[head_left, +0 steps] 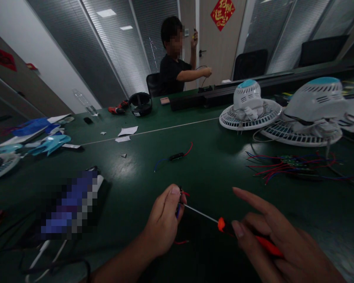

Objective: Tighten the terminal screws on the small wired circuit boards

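My left hand [163,222] is closed in a pinch on a small black part with red and blue wires [180,195], held low over the green table [212,173]. My right hand [277,239] grips a screwdriver with an orange-and-black handle [247,236], forefinger stretched out above it. The thin metal shaft [199,212] points left, its tip meeting the part between my left fingers. A second small black part with a red and a blue wire [174,157] lies on the table a little farther away.
Two white fan bodies on their grilles [249,106] [312,114] stand at the right, with a tangle of red and blue wires [286,163] in front. Blue gloves [51,143], paper scraps [126,133], headphones [141,104] lie at left and back. A person [174,59] sits across the table.
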A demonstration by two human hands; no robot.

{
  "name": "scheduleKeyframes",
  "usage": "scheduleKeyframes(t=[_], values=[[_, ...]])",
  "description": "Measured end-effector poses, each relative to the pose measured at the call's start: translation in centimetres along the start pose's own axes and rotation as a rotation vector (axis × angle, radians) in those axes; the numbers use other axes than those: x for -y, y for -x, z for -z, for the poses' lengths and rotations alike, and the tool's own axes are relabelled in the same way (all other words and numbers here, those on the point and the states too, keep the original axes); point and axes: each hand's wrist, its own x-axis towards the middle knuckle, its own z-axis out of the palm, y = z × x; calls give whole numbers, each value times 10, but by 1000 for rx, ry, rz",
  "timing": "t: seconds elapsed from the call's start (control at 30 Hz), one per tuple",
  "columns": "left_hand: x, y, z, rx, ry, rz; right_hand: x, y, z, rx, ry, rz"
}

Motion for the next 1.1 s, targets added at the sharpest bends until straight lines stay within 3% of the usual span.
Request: scheduleKeyframes(t=[0.53, 0.7, 0.93, 1.1], values=[[1, -1, 1, -7, 2, -3, -1, 1, 5, 14, 50, 34], [2, 2, 0, -11, 13, -15, -6, 4, 4, 48, 175, -3], [0, 1, -1, -21, 18, -4, -6, 4, 1, 6, 194, -42], [0, 1, -1, -19, 61, -1, -8, 11, -6, -101, 249, -80]])
